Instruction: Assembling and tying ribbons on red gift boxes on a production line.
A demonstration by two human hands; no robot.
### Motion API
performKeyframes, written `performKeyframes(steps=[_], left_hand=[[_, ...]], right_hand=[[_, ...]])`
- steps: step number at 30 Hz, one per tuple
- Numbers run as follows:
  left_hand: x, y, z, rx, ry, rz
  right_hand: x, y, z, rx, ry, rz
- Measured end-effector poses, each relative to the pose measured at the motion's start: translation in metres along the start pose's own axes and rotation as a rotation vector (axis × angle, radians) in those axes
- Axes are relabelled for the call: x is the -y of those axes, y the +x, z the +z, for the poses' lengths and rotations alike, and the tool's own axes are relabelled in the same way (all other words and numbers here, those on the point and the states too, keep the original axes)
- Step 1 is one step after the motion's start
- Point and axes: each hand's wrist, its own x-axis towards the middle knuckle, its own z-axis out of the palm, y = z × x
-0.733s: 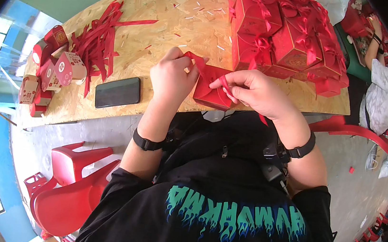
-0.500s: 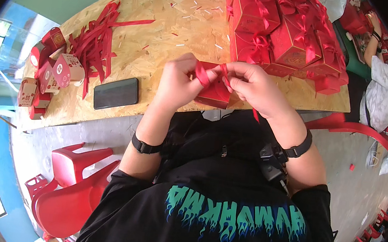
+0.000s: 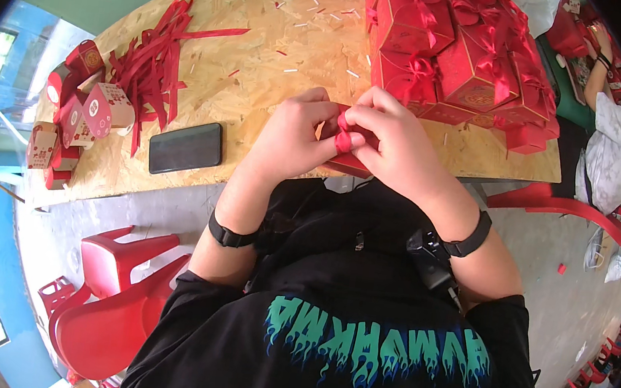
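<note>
Both my hands meet over a small red gift box (image 3: 346,166) at the table's near edge, hiding most of it. Between them a red ribbon (image 3: 343,141) is looped, pinched by the fingertips. My left hand (image 3: 298,133) is closed on the ribbon from one side; my right hand (image 3: 395,141) grips it from the other, fingers curled. Whether the loops form a knot or a bow is hidden by the fingers. To the right rises a stack of red gift boxes (image 3: 478,64), several of them topped with ribbon bows.
Loose red ribbons (image 3: 153,61) lie at the table's left, beside small patterned boxes (image 3: 109,110). A black phone (image 3: 186,149) rests near the front edge of the wooden table (image 3: 265,51). Red plastic chairs (image 3: 112,317) stand lower left. Another person's arm (image 3: 599,70) shows at upper right.
My hands have drawn closer together, the right moving left over the box. The ribbon, earlier stretched in separate loops, is now bunched between my fingers.
</note>
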Motion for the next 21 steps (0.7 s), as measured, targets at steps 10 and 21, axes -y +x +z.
performKeyframes(steps=[10, 21], left_hand=[[0.007, -0.011, 0.008, -0.007, -0.139, 0.127], [0.014, -0.016, -0.001, 0.039, -0.187, 0.113]], right_hand=[[-0.001, 0.001, -0.006, 0.109, -0.042, 0.094], [-0.003, -0.002, -0.013, 0.118, 0.051, 0.039]])
